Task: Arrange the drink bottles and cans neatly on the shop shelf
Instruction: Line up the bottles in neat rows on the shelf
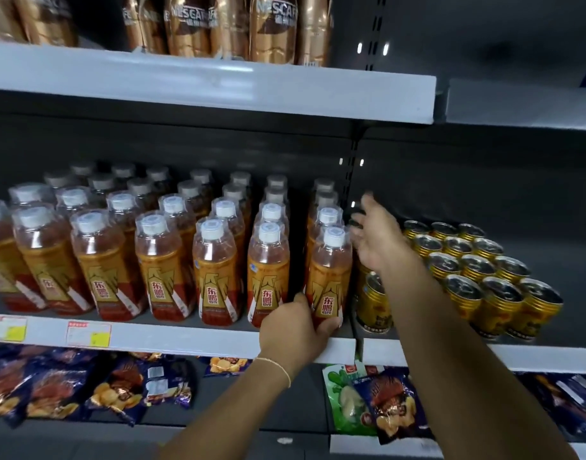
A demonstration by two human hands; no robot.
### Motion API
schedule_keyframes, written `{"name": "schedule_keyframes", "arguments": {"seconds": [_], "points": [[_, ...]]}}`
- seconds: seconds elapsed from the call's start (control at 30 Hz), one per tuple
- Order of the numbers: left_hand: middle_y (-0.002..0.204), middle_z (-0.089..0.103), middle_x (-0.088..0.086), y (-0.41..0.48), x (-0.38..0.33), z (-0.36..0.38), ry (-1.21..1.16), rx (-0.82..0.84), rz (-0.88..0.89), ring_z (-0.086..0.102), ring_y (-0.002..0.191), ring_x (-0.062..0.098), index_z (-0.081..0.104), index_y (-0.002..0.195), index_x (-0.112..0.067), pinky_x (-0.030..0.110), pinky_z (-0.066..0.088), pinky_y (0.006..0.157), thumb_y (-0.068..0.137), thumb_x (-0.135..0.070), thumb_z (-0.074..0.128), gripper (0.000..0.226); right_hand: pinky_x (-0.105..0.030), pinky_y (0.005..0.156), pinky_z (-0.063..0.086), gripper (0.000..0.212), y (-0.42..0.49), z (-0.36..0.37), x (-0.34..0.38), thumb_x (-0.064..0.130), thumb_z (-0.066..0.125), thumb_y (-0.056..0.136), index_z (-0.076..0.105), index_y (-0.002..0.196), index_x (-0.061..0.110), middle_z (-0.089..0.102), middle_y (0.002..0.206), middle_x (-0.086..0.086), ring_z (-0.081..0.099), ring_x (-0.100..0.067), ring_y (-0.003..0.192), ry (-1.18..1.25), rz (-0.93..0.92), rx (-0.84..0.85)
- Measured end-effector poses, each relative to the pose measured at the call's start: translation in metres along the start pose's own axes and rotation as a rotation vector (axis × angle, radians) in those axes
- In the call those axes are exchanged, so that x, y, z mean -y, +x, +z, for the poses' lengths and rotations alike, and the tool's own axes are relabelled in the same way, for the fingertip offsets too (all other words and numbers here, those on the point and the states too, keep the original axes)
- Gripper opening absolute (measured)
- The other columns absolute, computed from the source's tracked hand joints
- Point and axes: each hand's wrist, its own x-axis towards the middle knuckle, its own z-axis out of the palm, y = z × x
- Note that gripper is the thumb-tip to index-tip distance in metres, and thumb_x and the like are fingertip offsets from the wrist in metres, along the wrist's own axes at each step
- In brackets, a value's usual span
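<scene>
Gripping the base of the front orange bottle (329, 273), the left hand (299, 322) is curled round it at the edge of the middle shelf (185, 338), at the right end of the bottle rows. The right hand (377, 237), blurred, is seemingly held spread, fingers loose, above the gold cans (477, 270) just beside.

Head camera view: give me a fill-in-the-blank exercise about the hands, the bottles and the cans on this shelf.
1. The left hand grips the front bottle near its ____.
2. The gold cans stand to the ____ of the bottles.
3. The right hand is open and holds ____.
4. The caps on the bottles are ____.
Missing words: bottom; right; nothing; white.
</scene>
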Motion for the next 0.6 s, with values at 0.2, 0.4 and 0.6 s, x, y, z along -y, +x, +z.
{"name": "schedule_keyframes", "arguments": {"seconds": [0.2, 0.4, 0.6], "points": [[0.088, 0.066, -0.002, 0.001, 0.0, 0.005, 0.011, -0.02, 0.008, 0.067, 0.083, 0.025, 0.046, 0.102, -0.022, 0.03, 0.045, 0.059, 0.081, -0.077, 0.046, 0.059, -0.036, 0.036, 0.052, 0.052, 0.05, 0.02, 0.008, 0.047, 0.043, 0.104, 0.062, 0.087, 0.002, 0.069, 0.059, -0.014, 0.067, -0.027, 0.045, -0.029, 0.264, 0.081], [0.084, 0.065, -0.005, -0.002, -0.002, 0.009, 0.009, -0.058, 0.002, 0.066, 0.078, 0.02, 0.04, 0.099, -0.026, 0.027, 0.041, 0.055, 0.081, -0.076, 0.041, 0.054, -0.022, 0.028, 0.042, 0.045, 0.07, 0.019, -0.001, 0.035, 0.041, 0.107, 0.054, 0.073, 0.007, 0.057, 0.039, -0.004, 0.056, -0.015, 0.029, -0.168, 0.27, 0.073], [0.083, 0.065, -0.006, -0.006, -0.007, 0.009, -0.01, -0.108, -0.036, 0.066, 0.077, 0.02, 0.042, 0.098, -0.027, 0.028, 0.049, 0.06, 0.081, -0.071, 0.046, 0.048, -0.024, 0.026, 0.041, 0.044, 0.078, 0.019, -0.005, 0.036, 0.042, 0.105, 0.055, 0.075, 0.007, 0.061, 0.042, -0.006, 0.058, -0.016, 0.03, -0.251, 0.268, 0.096]]}}
